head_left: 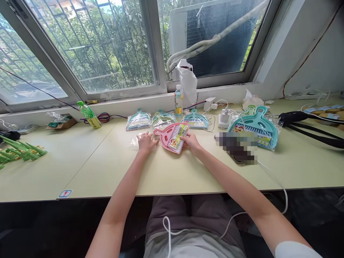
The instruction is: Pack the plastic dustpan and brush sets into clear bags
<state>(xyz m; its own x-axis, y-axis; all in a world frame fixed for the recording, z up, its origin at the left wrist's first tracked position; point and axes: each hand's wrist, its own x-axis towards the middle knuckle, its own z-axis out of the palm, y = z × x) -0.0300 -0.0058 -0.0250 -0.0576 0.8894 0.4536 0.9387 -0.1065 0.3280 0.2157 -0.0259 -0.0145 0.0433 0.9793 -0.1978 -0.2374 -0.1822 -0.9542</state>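
My right hand (191, 141) grips the right edge of a pink dustpan and brush set (166, 138), thumb over its printed card. The set is tilted above the table, its handle pointing left. A colourful label card (178, 137) lies across the white bristles. Just left of the handle, my left hand (147, 142) rests palm down with its fingers spread, at the edge of a clear plastic bag (133, 142). Behind the pink set are three wrapped dustpan sets: a blue one (138, 119), a green one (162, 117) and another blue one (195, 119).
More wrapped teal dustpan sets (262, 123) stand at the right, behind a phone (239, 154) with a white cable. A green bottle (90, 115) is at the left, a clear drink bottle (178, 100) by the window. Black straps (309, 125) lie far right.
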